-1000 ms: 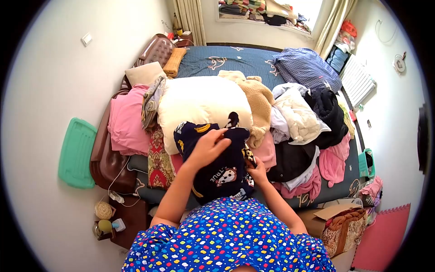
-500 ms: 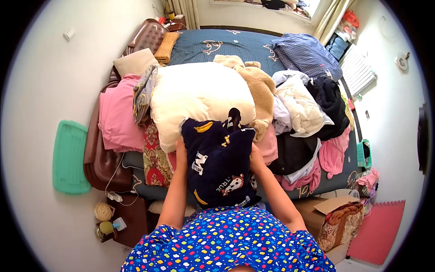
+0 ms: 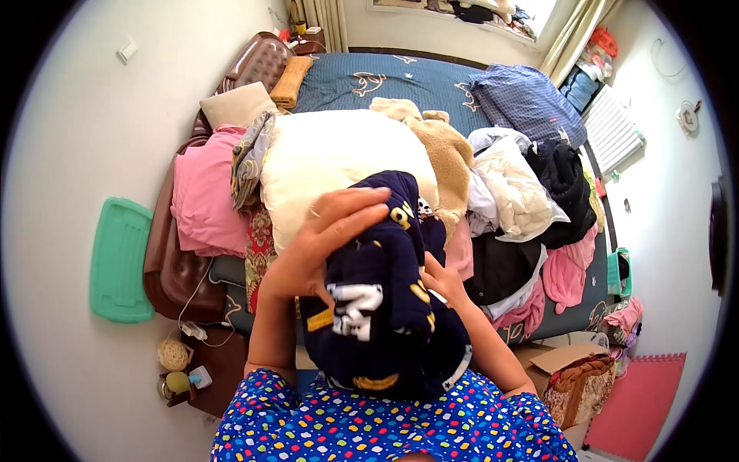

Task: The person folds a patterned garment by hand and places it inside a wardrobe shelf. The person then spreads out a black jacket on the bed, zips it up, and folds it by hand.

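A dark navy printed garment [image 3: 392,308] is bunched up in front of my chest, lifted close to the camera. My left hand [image 3: 331,231] grips its left side, fingers laid across the top and the thumb lower down. On the other side my right hand [image 3: 446,281] holds the garment's right edge, its fingers partly hidden by the cloth. Behind the garment lies a large cream quilt [image 3: 346,150] on the bed, with a tan fleece piece [image 3: 446,158] beside it.
Pink folded cloth [image 3: 208,192] lies by the brown headboard. Right of the quilt are a white padded item [image 3: 512,189], black clothes [image 3: 566,185] and a blue checked cloth [image 3: 527,100]. A cardboard box [image 3: 566,358] stands at lower right, a nightstand [image 3: 223,377] at lower left.
The navy garment has been raised toward the camera and folded over on itself. My left hand has moved up from its side onto its upper part; my right hand still holds the right side.
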Motion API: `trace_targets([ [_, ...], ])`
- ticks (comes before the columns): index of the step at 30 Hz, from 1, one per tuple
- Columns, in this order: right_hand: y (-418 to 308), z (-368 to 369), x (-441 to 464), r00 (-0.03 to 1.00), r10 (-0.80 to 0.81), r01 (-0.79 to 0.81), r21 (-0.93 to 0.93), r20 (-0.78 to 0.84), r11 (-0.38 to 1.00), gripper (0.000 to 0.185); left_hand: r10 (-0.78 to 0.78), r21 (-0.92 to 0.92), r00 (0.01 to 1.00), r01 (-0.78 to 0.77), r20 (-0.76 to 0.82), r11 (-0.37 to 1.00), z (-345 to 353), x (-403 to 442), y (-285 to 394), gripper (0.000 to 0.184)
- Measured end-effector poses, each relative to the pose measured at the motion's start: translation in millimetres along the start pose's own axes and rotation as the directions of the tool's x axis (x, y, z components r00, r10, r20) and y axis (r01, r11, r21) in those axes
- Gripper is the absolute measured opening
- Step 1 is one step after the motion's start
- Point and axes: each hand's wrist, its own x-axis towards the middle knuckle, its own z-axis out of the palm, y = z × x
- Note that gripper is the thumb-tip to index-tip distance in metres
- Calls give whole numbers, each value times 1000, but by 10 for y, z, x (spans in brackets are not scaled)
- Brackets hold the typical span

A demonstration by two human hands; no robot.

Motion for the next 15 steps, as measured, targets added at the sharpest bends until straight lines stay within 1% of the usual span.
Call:
trace_targets([
  [1, 47, 52, -2, 999, 2, -1, 8, -44, 1000, 66, 114, -146, 993, -106, 42, 984, 47, 73, 59, 113],
  [2, 70, 86, 2, 996, 4, -3, 16, -86, 1000, 64, 176, -213, 977, -148, 117, 966, 15, 125, 136, 112],
  [3, 19, 95, 70, 984, 28, -12, 92, -173, 996, 52, 236, -285, 953, -176, 191, 942, -19, 181, 217, 110],
  [4, -32, 101, 139, 964, 52, -8, 167, -259, 986, 41, 238, -272, 918, -153, 316, 950, -99, 230, 317, 107],
  [5, 13, 163, 98, 930, 13, 30, 113, -366, 993, 41, 228, -259, 913, -143, 339, 955, -64, 263, 382, 99],
  [6, 81, 210, 77, 886, -35, 66, 50, -462, 997, 41, 178, -247, 933, -101, 313, 964, -28, 272, 434, 86],
  [8, 226, 173, 46, 844, -141, 78, -141, -518, 987, 56, 131, -275, 951, -51, 281, 960, 76, 197, 322, 75],
  [9, 95, 38, 67, 861, -32, -21, -99, -507, 995, 60, 132, -275, 950, -51, 284, 960, 129, 156, 299, 75],
  [10, -23, -80, 98, 865, 80, -125, -58, -495, 990, 66, 108, -302, 962, -28, 251, 953, 188, 116, 291, 72],
  [11, -68, -182, 182, 852, 77, -163, -122, -518, 979, 63, 80, -334, 972, -2, 221, 943, 253, 80, 280, 70],
  [12, -69, -234, 296, 798, -42, -100, -200, -601, 975, 54, 81, -339, 971, 0, 226, 941, 316, 59, 243, 70],
  [14, -153, -351, 394, 791, -113, -35, -229, -601, 973, 51, 102, -459, 975, 0, 198, 888, 420, 44, 167, 70],
  [15, -144, -370, 427, 793, -114, -34, -230, -599, 973, 51, 86, -473, 977, 18, 196, 881, 470, 44, 160, 71],
])
